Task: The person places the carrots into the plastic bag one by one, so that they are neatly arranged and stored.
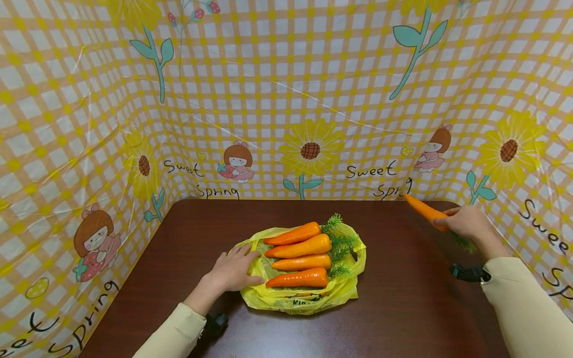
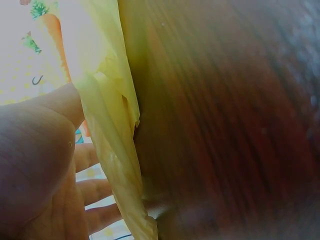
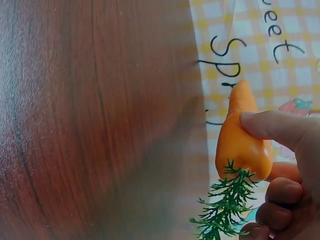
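On the table lies a yellow plastic bag, flattened, with several orange carrots in a row on it. Their tips point left and their green leafy tops point right. My left hand rests on the bag's left edge, fingers spread; in the left wrist view the yellow plastic hides its fingertips. Off to the right, my right hand holds another carrot above the table. The thumb presses on that carrot's body in the right wrist view, and its green top hangs toward the camera.
The dark brown table has a checked cloth with flower and girl prints standing behind it and along both sides. Black wrist devices sit at both sleeves. Brown tabletop shows between the bag and my right hand.
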`<state>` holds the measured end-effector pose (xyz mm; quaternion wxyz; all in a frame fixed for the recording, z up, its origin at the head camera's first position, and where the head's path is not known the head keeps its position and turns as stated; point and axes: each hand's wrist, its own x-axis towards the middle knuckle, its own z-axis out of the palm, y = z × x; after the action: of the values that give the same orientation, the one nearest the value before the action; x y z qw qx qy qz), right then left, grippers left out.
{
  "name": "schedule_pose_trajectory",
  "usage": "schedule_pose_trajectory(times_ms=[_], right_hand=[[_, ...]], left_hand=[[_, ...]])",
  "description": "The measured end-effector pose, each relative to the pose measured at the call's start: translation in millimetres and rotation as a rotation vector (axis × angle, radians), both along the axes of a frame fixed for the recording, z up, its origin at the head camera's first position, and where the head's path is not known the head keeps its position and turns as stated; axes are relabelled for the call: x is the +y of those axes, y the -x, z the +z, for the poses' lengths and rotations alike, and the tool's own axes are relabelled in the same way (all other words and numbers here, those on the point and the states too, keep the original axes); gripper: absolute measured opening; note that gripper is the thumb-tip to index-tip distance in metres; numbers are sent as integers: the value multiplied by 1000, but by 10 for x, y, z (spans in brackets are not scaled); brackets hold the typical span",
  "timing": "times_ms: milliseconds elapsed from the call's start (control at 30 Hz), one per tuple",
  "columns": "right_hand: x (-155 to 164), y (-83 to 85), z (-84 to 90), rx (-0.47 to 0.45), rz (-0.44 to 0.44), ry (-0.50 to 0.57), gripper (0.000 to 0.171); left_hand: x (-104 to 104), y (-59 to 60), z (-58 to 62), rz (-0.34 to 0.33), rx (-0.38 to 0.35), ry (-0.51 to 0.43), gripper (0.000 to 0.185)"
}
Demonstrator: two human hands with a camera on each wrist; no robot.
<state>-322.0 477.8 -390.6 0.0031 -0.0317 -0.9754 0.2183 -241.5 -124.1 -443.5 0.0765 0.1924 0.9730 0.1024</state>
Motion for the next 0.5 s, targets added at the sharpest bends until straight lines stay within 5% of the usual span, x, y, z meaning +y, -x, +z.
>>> schedule_pose_trajectory(times_ms=[500], right_hand=[[-281,20,220,9,69,-41,80]], left_hand=[[-7,7,13,-9,-2,6,72]])
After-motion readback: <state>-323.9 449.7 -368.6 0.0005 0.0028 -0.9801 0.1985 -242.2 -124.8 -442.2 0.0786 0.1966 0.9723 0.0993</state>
